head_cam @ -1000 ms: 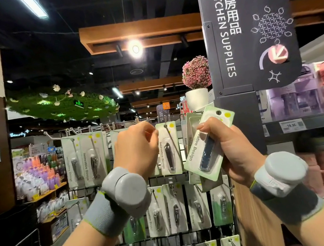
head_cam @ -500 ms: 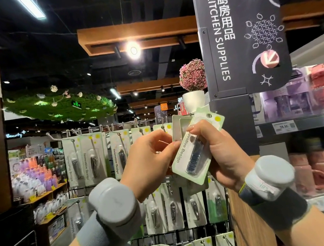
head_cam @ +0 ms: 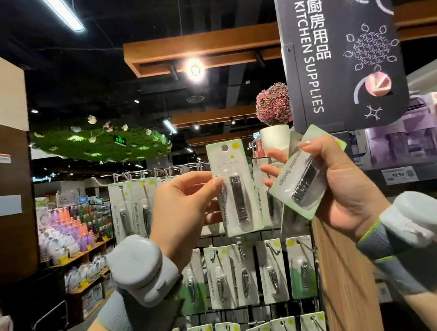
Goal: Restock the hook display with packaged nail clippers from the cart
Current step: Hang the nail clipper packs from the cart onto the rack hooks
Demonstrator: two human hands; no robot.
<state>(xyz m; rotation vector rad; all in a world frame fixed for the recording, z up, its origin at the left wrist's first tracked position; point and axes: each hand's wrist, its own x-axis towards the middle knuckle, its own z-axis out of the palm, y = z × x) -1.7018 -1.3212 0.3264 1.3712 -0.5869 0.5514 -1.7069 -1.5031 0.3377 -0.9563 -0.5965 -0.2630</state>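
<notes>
Left hand [head_cam: 187, 211]: now pinches one nail clipper pack [head_cam: 236, 188] upright, pulled apart from the stack. Right hand [head_cam: 335, 188]: grips remaining packs [head_cam: 302, 178], tilted, just beside it, before hook display [head_cam: 255, 272].

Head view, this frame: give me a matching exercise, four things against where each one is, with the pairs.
Things:
1. single upright clipper pack
2. tilted stack of packs
3. pink flower ball in white pot
4. black kitchen supplies sign

Places:
A. hanging at upper right
B. pinched by the left hand
C. on top of the display, behind the hands
D. gripped in the right hand

Pairs: 1-B, 2-D, 3-C, 4-A
</notes>
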